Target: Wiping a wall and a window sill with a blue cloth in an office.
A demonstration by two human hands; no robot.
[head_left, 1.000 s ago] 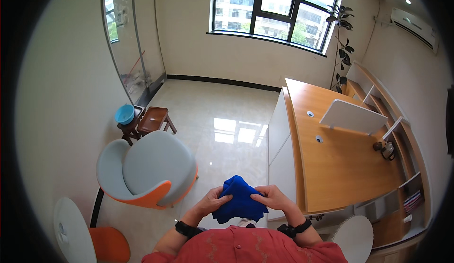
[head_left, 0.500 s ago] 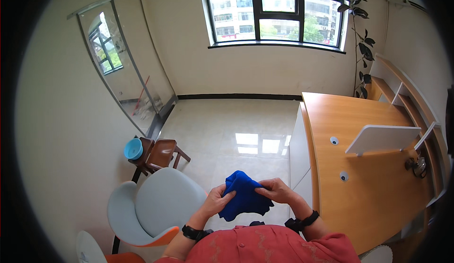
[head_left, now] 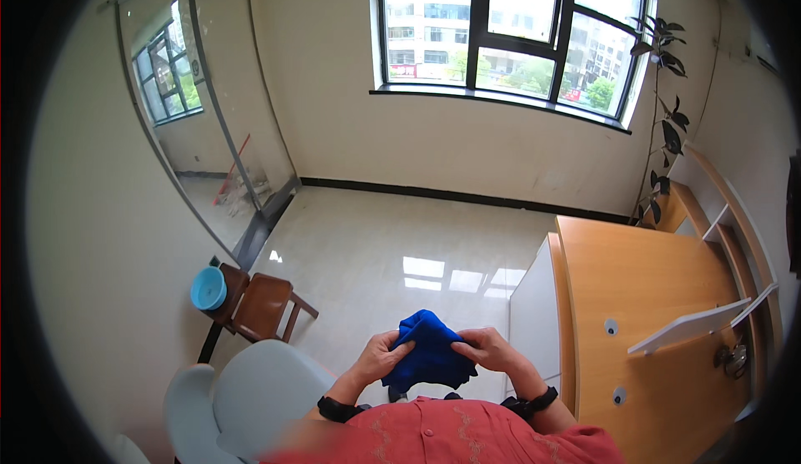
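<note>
A crumpled royal-blue cloth (head_left: 430, 354) hangs between my two hands in front of my red shirt. My left hand (head_left: 382, 355) pinches its left edge, thumb on top. On the opposite edge, my right hand (head_left: 491, 352) grips the fabric between thumb and fingers. The cloth bunches into a peak at its far side, and its lower edge droops loosely. Each wrist wears a black band. Below the cloth, part of a shoe shows on the floor.
A pale blue-grey chair (head_left: 267, 397) stands close at my left. Beyond it are brown wooden stools (head_left: 265, 304), with a light-blue basin (head_left: 209, 289) on one. A wooden desk (head_left: 651, 272) with a white divider (head_left: 688, 328) stands at right. Ahead are a window and a tall plant (head_left: 670, 134).
The view has tilted and shifted, so the desk, chair and stools sit lower in the picture. Both hands keep hold of the cloth, nearly unmoved.
</note>
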